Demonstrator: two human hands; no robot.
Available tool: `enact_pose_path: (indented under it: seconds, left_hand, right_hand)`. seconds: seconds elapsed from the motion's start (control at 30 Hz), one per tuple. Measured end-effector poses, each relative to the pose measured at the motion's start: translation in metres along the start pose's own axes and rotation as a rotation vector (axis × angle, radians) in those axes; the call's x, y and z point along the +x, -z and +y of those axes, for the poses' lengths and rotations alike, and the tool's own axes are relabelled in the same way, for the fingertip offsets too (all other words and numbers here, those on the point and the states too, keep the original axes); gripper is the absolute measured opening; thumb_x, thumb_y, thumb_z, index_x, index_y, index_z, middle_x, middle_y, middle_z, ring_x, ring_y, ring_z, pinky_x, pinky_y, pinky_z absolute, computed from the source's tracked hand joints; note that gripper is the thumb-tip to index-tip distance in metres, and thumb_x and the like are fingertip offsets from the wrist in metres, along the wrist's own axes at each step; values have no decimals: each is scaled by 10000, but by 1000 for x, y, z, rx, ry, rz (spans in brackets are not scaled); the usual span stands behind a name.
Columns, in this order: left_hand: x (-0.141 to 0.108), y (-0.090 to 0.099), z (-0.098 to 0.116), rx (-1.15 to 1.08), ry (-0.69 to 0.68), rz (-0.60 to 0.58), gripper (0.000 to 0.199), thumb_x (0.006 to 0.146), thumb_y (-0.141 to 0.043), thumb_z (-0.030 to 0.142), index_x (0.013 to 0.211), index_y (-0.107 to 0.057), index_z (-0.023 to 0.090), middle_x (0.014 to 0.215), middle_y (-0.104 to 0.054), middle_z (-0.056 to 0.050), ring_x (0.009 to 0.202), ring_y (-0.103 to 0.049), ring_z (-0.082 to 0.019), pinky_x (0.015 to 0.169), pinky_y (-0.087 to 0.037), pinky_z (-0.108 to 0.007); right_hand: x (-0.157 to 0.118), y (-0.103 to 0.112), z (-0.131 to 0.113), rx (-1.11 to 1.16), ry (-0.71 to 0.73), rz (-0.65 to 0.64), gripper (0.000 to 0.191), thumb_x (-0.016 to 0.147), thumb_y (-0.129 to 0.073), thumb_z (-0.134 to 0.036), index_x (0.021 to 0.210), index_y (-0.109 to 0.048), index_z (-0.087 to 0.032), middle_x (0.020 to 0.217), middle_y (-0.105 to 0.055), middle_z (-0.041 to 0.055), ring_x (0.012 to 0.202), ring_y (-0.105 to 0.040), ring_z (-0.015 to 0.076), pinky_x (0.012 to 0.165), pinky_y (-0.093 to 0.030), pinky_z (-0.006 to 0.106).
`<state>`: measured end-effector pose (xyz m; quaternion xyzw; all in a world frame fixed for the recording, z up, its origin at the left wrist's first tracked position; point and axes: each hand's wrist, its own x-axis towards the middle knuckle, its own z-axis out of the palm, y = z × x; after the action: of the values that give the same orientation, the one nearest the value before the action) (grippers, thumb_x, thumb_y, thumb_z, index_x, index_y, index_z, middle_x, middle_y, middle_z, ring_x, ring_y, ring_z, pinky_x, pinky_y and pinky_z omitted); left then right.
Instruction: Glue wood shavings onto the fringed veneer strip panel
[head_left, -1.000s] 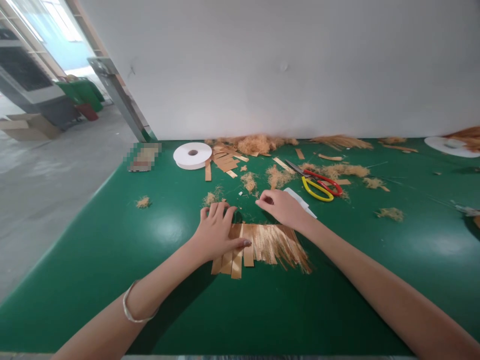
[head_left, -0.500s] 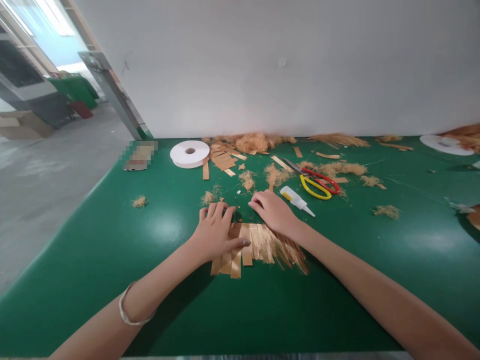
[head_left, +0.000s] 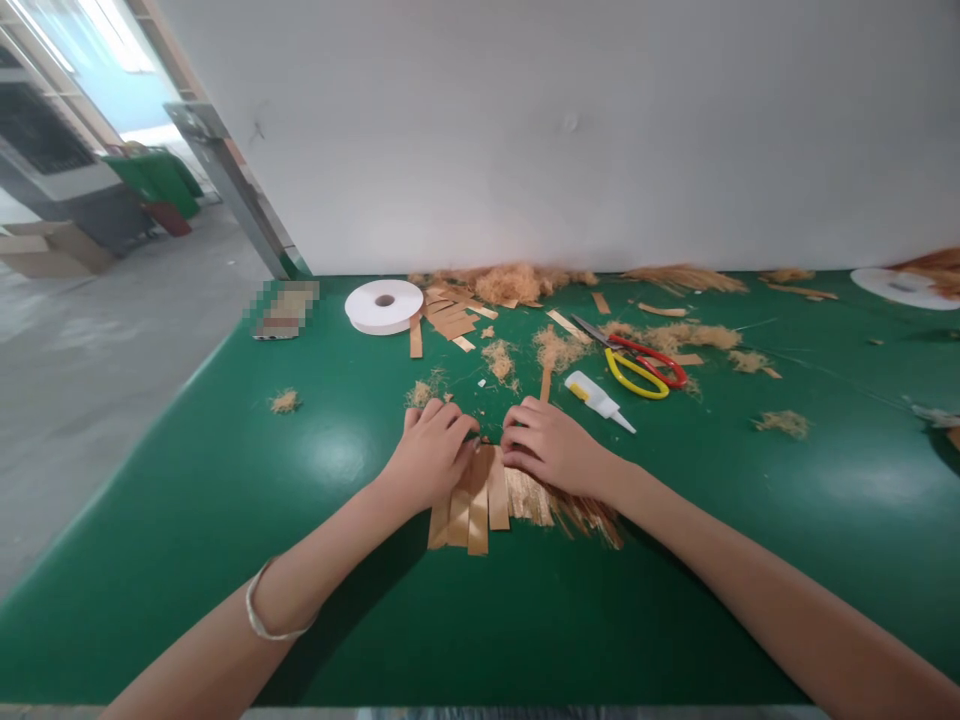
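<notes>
A row of flat tan strips (head_left: 478,510) lies on the green table, joined at its right to a finely shredded fringe (head_left: 531,500). My left hand (head_left: 433,455) is closed at the top edge of the strips, thumb and index finger drawn together there. Facing it, my right hand (head_left: 553,447) rests over the upper part of the fringe with its fingers curled in. What its fingertips hold, if anything, is hidden. Just beyond my right hand are a white glue bottle (head_left: 598,400) with a pointed nozzle and a single tan strip (head_left: 546,382).
Scissors (head_left: 637,366) with red and yellow handles lie behind the bottle. A white tape roll (head_left: 384,306) sits at the back left beside loose tan strips (head_left: 450,318). Tangled fibre (head_left: 517,284) lines the wall, and small tufts are scattered over the green table (head_left: 337,600).
My left thumb has moved up off the strips to their top edge, beside the index finger. My right hand has come down slightly, its fingers now over the fringe's upper edge.
</notes>
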<state>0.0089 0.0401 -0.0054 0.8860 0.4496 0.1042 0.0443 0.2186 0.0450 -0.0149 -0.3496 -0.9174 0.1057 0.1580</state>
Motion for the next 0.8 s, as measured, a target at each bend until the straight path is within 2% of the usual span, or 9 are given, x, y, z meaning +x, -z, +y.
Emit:
enact_pose_path:
  seconds: [0.1, 0.2, 0.3, 0.37, 0.47, 0.57, 0.63, 0.73, 0.8]
  left_hand:
    - [0, 2, 1, -14, -50, 62, 186, 917, -406, 205, 898, -586, 166, 901, -586, -61, 922, -470, -224, 764, -308, -360]
    - [-1, 4, 0, -33, -106, 107, 189, 916, -406, 211, 873, -584, 165, 867, -583, -54, 902, -471, -212, 759, -307, -353]
    - [-1, 4, -1, -31, -167, 78, 202, 914, -423, 287, 904, -584, 165, 882, -578, -59, 908, -466, -221, 765, -315, -356]
    - [-2, 4, 0, -5, -203, 32, 266, 899, -443, 386, 930, -582, 161, 921, -571, -74, 917, -455, -236, 773, -323, -369]
    - [-2, 4, 2, 50, -235, -30, 395, 849, -474, 524, 934, -572, 151, 973, -552, -95, 924, -436, -257, 777, -328, -391]
    - [-3, 4, 4, 68, -243, -87, 475, 823, -459, 603, 922, -557, 148, 961, -531, -98, 910, -424, -259, 768, -332, -392]
    - [-3, 4, 4, 63, -247, -105, 509, 808, -448, 642, 917, -551, 155, 947, -518, -92, 899, -419, -254, 767, -331, -387]
    - [-3, 4, 2, 54, -257, -103, 534, 794, -444, 667, 955, -553, 169, 960, -508, -85, 903, -412, -252, 776, -325, -384]
    - [-3, 5, 1, 45, -258, -103, 552, 790, -443, 673, 991, -557, 172, 976, -508, -87, 913, -410, -256, 782, -323, -387]
  right_hand:
    - [1, 2, 1, 159, -69, 17, 230, 917, -466, -305, 758, -560, -169, 844, -568, 59, 816, -448, 183, 737, -365, 328]
    - [1, 5, 3, 373, -253, 61, 218, 910, -470, -328, 755, -521, -184, 796, -556, 33, 768, -476, 165, 695, -382, 311]
    - [0, 7, 6, 564, -435, 91, 233, 894, -480, -385, 767, -519, -194, 765, -562, 17, 655, -486, 140, 616, -387, 293]
    - [-1, 8, 7, 622, -475, 115, 249, 882, -495, -412, 760, -520, -196, 742, -564, 11, 615, -477, 133, 593, -387, 290]
    - [-1, 9, 5, 544, -384, 113, 214, 841, -569, -397, 761, -552, -200, 771, -564, 18, 706, -485, 154, 649, -395, 302]
    - [0, 7, 1, 352, -160, 4, 152, 830, -602, -359, 849, -621, -210, 878, -562, 47, 861, -459, 192, 763, -385, 339]
    - [1, 5, -2, 234, -55, -61, 139, 857, -568, -317, 875, -648, -206, 908, -546, 65, 877, -430, 200, 773, -375, 348]
    - [0, 4, -4, 158, -7, -92, 208, 874, -501, -178, 743, -661, -190, 886, -526, 70, 839, -405, 190, 729, -364, 331]
    - [-2, 5, -4, 157, 4, -88, 294, 825, -484, -65, 594, -629, -177, 874, -522, 66, 821, -399, 181, 714, -353, 323]
